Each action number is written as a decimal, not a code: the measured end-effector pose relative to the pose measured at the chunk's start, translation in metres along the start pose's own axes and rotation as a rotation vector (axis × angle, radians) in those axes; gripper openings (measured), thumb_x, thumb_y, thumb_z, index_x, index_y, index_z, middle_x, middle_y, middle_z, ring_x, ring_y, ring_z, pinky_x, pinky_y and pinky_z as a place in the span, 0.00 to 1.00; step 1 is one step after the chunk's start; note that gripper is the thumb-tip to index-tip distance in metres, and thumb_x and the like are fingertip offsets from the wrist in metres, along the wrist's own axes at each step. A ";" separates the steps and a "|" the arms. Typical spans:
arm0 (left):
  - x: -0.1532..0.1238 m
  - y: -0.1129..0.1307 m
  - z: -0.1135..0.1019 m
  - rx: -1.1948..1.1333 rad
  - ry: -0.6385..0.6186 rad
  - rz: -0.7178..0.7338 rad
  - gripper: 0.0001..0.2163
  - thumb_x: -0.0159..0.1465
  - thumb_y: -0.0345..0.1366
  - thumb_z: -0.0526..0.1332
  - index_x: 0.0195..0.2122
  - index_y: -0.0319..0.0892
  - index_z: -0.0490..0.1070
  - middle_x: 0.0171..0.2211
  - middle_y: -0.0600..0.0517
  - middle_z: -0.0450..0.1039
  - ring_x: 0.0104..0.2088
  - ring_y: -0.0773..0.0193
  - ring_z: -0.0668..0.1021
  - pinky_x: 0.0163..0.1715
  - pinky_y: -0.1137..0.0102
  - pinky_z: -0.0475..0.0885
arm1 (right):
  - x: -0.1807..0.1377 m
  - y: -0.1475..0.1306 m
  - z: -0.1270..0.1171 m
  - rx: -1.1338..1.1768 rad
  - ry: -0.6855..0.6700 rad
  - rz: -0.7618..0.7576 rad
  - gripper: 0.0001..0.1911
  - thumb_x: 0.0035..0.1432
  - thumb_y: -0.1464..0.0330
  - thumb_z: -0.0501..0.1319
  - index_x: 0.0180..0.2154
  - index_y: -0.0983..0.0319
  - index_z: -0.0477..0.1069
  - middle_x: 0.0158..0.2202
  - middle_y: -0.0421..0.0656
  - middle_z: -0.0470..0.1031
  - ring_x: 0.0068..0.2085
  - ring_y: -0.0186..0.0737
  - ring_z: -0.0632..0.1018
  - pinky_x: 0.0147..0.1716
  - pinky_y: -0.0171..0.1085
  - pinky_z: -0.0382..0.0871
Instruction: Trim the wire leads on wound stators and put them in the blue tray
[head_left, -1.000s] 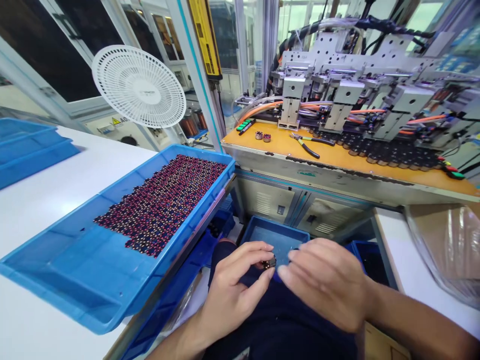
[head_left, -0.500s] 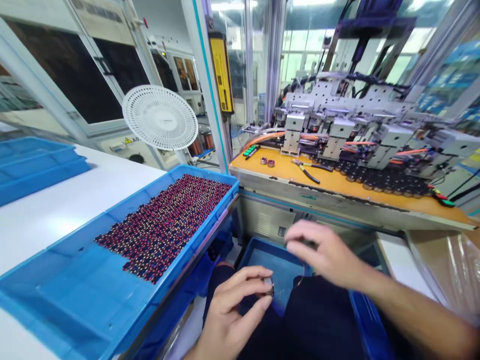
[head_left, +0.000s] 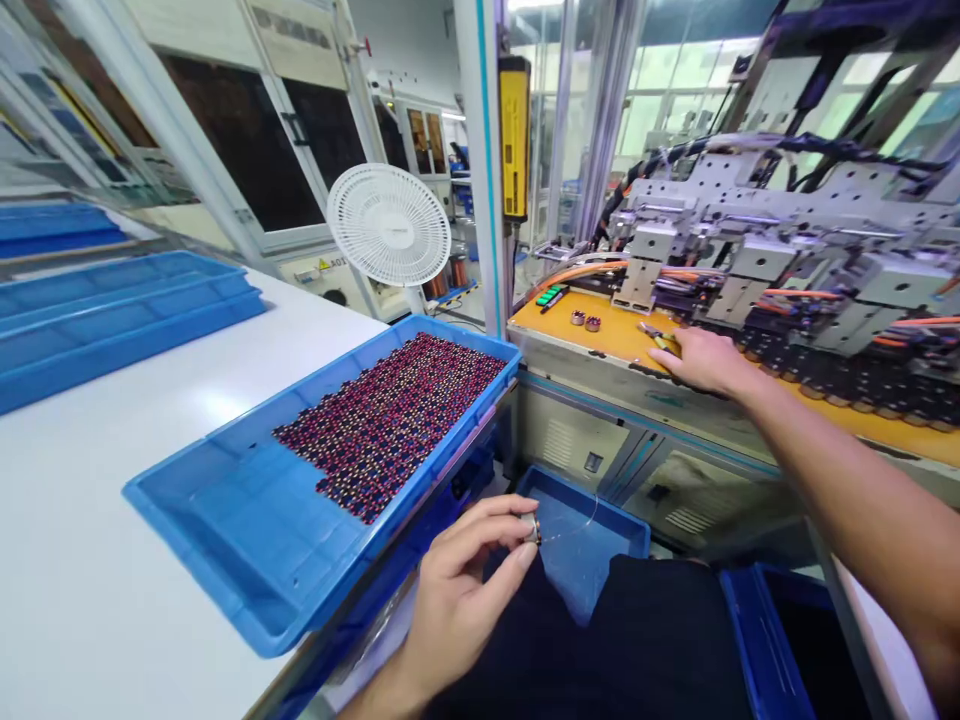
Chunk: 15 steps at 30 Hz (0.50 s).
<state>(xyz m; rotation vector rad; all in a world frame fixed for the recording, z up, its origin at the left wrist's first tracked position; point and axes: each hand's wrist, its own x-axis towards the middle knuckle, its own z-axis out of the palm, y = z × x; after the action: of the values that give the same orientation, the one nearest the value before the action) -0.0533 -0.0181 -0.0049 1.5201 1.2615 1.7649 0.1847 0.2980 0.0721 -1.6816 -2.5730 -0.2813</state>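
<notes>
My left hand hovers over my lap and pinches a small wound coil part between thumb and fingertips; a thin wire trails from it to the right. My right hand is stretched out onto the orange machine bench, its fingers lying over the yellow-handled pliers. Whether the fingers have closed on the pliers I cannot tell. A blue tray with several rows of dark red coil parts sits on the white table to the left of my left hand.
A small blue bin stands on the floor below my left hand. Two loose coil parts lie on the orange bench before a winding machine. A white fan stands behind the tray. More blue trays are stacked far left.
My right hand left the part and reached up and forward onto the orange bench, onto the pliers. My left hand kept hold of the part. The camera tilted up and left.
</notes>
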 end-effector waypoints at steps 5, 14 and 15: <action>-0.002 -0.007 0.003 -0.074 0.008 -0.025 0.10 0.60 0.25 0.66 0.39 0.45 0.80 0.44 0.45 0.80 0.40 0.62 0.82 0.35 0.72 0.79 | -0.038 0.027 0.000 -0.052 0.000 -0.182 0.26 0.60 0.53 0.57 0.48 0.68 0.70 0.47 0.58 0.72 0.46 0.57 0.74 0.46 0.47 0.69; -0.002 -0.010 0.014 -0.107 -0.058 -0.035 0.11 0.61 0.24 0.65 0.40 0.45 0.80 0.43 0.46 0.80 0.43 0.62 0.82 0.41 0.71 0.79 | -0.201 -0.039 0.045 0.702 0.143 -0.260 0.25 0.62 0.67 0.56 0.60 0.62 0.58 0.45 0.50 0.69 0.44 0.46 0.76 0.46 0.43 0.74; -0.002 -0.010 0.015 -0.098 -0.064 -0.028 0.11 0.61 0.24 0.65 0.40 0.45 0.80 0.43 0.46 0.80 0.44 0.61 0.82 0.42 0.70 0.79 | -0.225 -0.055 0.052 0.876 0.044 -0.240 0.24 0.64 0.68 0.55 0.61 0.60 0.57 0.44 0.48 0.70 0.43 0.43 0.77 0.46 0.40 0.75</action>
<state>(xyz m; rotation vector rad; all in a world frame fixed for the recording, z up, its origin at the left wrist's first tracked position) -0.0408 -0.0106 -0.0155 1.4850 1.1432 1.7203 0.2287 0.0835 -0.0178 -1.0257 -2.2992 0.6922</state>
